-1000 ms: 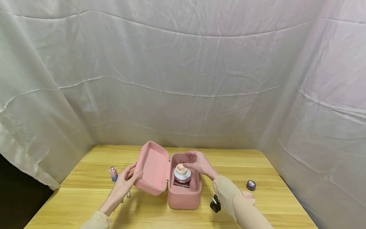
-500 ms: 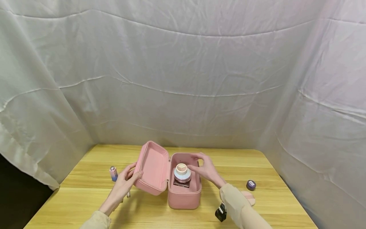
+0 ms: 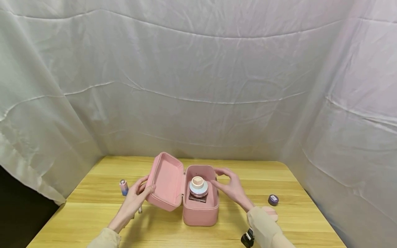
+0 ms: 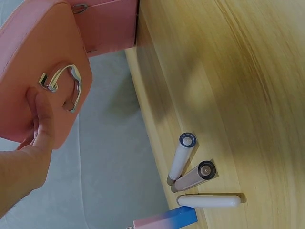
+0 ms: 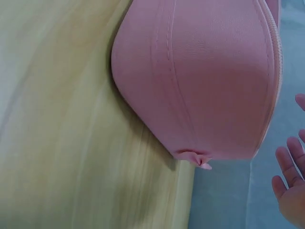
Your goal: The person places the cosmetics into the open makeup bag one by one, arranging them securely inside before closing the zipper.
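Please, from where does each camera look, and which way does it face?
Head: worn on the head, facing forward and down at the open pink case; left grip, right grip and sleeves show.
Left wrist: worn there, facing the lid and table; left grip shows.
Right wrist: worn there, facing the case's outside; right grip shows partly.
Shared: both wrist views show case and table.

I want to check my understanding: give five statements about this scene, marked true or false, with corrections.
The left hand holds the lid of the pink vanity case. True.
A round three-section pot sits on a wider jar inside the case. True.
The right hand grips that pot. False: that hand holds nothing.
The pink-and-blue tube is inside the case. False: it is on the wooden table.
The lid is zipped shut. False: it is open.
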A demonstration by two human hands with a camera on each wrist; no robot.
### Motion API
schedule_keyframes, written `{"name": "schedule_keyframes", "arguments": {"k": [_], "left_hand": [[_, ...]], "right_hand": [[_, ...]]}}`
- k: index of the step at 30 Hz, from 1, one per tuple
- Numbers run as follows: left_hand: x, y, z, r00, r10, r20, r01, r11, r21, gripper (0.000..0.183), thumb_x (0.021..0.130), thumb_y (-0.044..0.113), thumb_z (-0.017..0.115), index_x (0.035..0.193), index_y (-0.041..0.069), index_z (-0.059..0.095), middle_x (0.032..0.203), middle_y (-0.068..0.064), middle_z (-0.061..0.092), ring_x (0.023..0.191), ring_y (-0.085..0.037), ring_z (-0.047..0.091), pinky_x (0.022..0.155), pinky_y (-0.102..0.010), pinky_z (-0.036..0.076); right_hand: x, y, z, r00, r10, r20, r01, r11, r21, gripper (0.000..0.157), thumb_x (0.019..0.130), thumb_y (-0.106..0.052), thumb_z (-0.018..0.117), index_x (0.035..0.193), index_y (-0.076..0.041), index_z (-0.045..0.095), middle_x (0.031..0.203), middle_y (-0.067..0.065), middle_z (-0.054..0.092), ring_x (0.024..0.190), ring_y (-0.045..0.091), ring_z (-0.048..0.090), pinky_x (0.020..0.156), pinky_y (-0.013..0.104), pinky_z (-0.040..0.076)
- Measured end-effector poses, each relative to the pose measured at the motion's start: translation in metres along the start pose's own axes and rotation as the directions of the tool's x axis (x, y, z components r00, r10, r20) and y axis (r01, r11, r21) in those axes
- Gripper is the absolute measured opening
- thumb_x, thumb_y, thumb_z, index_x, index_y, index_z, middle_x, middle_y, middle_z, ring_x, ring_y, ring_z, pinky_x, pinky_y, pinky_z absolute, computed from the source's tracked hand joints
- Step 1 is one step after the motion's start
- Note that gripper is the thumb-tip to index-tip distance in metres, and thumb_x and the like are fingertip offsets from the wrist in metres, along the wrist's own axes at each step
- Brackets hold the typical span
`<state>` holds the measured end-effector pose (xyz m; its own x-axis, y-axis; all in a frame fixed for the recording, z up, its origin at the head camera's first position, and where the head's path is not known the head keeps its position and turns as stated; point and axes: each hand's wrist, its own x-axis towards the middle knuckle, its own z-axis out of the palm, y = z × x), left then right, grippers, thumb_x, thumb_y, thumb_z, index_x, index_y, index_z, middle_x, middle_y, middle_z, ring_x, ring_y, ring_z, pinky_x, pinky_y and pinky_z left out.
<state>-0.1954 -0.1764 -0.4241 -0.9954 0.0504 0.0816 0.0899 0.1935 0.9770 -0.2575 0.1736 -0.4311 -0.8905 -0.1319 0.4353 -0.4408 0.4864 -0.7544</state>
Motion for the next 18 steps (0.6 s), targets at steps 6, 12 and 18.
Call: {"name": "schedule_keyframes", "arguments": {"k": [6,12,18], "left_hand": [[0.0,0.0,0.0,1.0,-0.01,-0.001,0.01,1.0,0.0,0.061,0.102,0.027,0.058,0.154,0.006,0.034,0.146,-0.025,0.055,0.12,-0.024,0.066,0.091,-0.013,0.046],[0.0,0.0,0.0,1.0,-0.01,0.005,0.01,1.0,-0.003,0.062,0.102,0.027,0.057,0.155,0.005,0.032,0.146,-0.025,0.054,0.125,-0.032,0.063,0.091,-0.012,0.045],[0.001,-0.001,0.0,1.0,-0.009,0.001,0.009,1.0,-0.003,0.061,0.102,0.026,0.058,0.154,0.005,0.033,0.146,-0.025,0.054,0.125,-0.032,0.063,0.091,-0.012,0.045]], "right_hand": [[-0.014,0.006,-0.014,0.996,-0.001,-0.089,0.002,1.0,0.006,0.039,0.08,-0.007,0.083,0.116,-0.003,0.072,0.113,0.014,0.073,0.108,0.03,0.065,0.103,0.042,0.047],[-0.027,0.018,-0.034,0.989,-0.006,-0.148,0.001,0.999,-0.037,0.037,0.082,-0.008,0.081,0.117,-0.004,0.072,0.115,0.014,0.073,0.107,0.024,0.064,0.101,0.036,0.048],[-0.034,0.029,-0.058,0.982,0.133,-0.136,-0.14,0.989,-0.046,0.041,0.087,-0.016,0.078,0.126,-0.006,0.068,0.124,0.013,0.069,0.114,0.02,0.06,0.104,0.027,0.042]]}}
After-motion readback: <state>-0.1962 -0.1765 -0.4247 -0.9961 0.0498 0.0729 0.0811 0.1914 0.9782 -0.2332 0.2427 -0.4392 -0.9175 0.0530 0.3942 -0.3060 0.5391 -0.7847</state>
